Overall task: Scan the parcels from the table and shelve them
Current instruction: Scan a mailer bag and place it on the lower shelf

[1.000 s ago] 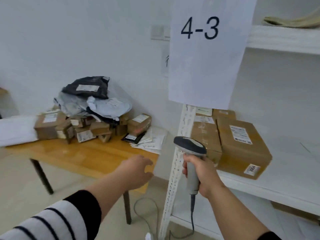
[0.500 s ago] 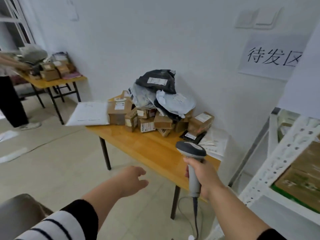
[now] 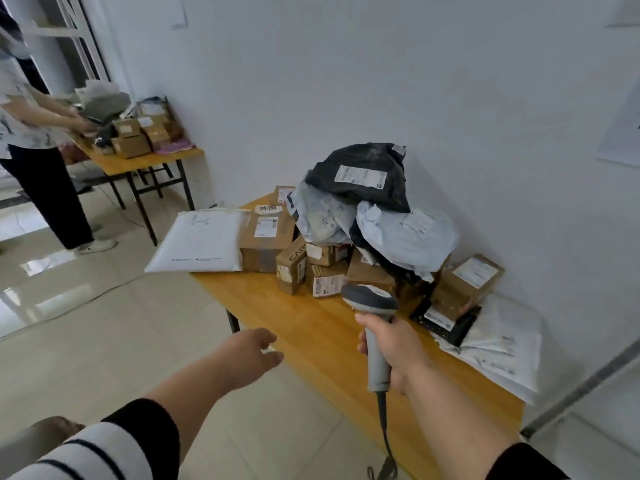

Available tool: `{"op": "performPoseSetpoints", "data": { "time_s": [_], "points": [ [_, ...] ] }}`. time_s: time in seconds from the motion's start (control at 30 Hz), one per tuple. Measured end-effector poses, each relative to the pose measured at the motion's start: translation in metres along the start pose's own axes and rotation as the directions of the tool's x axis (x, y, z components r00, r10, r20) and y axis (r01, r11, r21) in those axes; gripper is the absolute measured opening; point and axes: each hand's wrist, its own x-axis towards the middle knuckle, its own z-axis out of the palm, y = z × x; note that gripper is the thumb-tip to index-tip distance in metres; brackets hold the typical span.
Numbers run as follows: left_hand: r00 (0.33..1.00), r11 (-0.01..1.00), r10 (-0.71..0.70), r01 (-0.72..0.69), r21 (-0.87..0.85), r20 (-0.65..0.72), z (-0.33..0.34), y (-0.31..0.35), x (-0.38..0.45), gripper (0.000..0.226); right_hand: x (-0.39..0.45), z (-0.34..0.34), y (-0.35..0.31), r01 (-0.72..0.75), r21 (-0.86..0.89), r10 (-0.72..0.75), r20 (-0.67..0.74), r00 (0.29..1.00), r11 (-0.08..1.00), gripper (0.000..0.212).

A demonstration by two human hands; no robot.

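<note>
The right hand (image 3: 391,344) gripped the handle of a grey scanner (image 3: 372,317), fingers curled round it, with the scanner's head up above the near edge of the wooden table (image 3: 311,327) and its cord (image 3: 386,434) hanging down toward the floor. The left hand (image 3: 249,355) reached forward just off the table's near edge, fingers loosely spread and holding nothing. The parcels sat heaped along the table's far edge against the wall: a black bag (image 3: 363,174) on top, pale grey bags (image 3: 405,233) under it, and small brown boxes (image 3: 294,268) at the base of the heap. A large white padded envelope (image 3: 199,242) overhung the table's left end, touching a bigger brown box (image 3: 265,242). Flat white envelopes (image 3: 502,344) lay at the right end. Farther left, another person (image 3: 31,133) stood at a second table (image 3: 138,161) that also carried boxes.
</note>
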Motion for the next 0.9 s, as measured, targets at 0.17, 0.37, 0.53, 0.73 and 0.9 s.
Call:
{"op": "performPoseSetpoints", "data": {
  "time_s": [0.17, 0.37, 0.53, 0.73, 0.9],
  "points": [
    [0.998, 0.998, -0.065, 0.065, -0.002, -0.022, -0.04, -0.032, 0.056, 0.053, 0.052, 0.05, -0.017, -0.011, -0.046, 0.015, 0.083, 0.996, 0.999, 0.023],
    [0.999, 0.999, 0.016, -0.018, -0.05, -0.043, -0.096, -0.042, 0.153, 0.05, 0.119, 0.1, -0.044, 0.047, -0.053, -0.045, 0.031, 0.999, 0.998, 0.025],
    [0.975, 0.984, 0.177, -0.18, -0.013, -0.131, -0.154, -0.005, 0.232, 0.045, 0.152, 0.118, -0.097, 0.144, 0.039, -0.142, -0.049, 0.989, 0.989, 0.018],
    [0.903, 0.917, 0.318, -0.371, -0.148, -0.291, -0.183, 0.066, 0.291, 0.044, 0.169, 0.082, -0.149, 0.191, 0.118, -0.15, -0.292, 0.945, 0.974, 0.018],
    [0.886, 0.894, 0.344, -0.41, -0.179, -0.312, -0.191, 0.11, 0.319, 0.06, 0.196, 0.04, -0.185, 0.267, 0.175, -0.162, -0.458, 0.874, 0.948, 0.02]
  ]
}}
